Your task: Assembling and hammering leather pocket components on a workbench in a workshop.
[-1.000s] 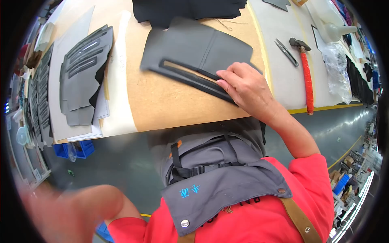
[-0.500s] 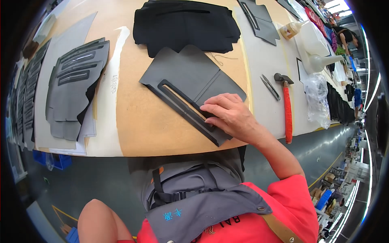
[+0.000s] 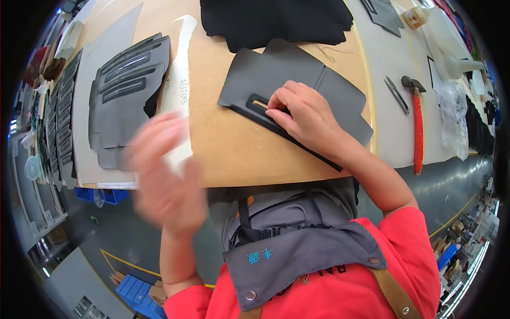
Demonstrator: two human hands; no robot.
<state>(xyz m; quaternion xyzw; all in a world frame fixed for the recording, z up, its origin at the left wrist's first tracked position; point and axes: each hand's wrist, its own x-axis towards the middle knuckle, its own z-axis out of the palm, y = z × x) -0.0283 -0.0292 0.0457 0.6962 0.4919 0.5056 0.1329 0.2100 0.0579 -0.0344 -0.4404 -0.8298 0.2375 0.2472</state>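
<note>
A dark grey, leather-like panel [image 3: 245, 80] lies on the tan table near the front edge. A narrow slot with a raised black rim [image 3: 254, 101] runs along its lower side. My right hand [image 3: 308, 114] rests on the panel with fingers and thumb pinched together at the slot, covering much of it. To the left my left hand [image 3: 170, 175] is raised in the air, smeared by motion, so its fingers do not show clearly. It is apart from the panel.
A stack of black pieces [image 3: 276, 21] lies behind the panel. Slotted grey panels [image 3: 119, 117] are at left. On the right are tweezers [image 3: 397, 95], a red-handled hammer [image 3: 417, 127], a glue bottle [image 3: 416, 17] and a crumpled plastic bag [image 3: 453, 119].
My left hand has come up into view over the table's front edge. My right hand has slid along the slot toward its upper left end. The panel has turned somewhat, and the view has shifted.
</note>
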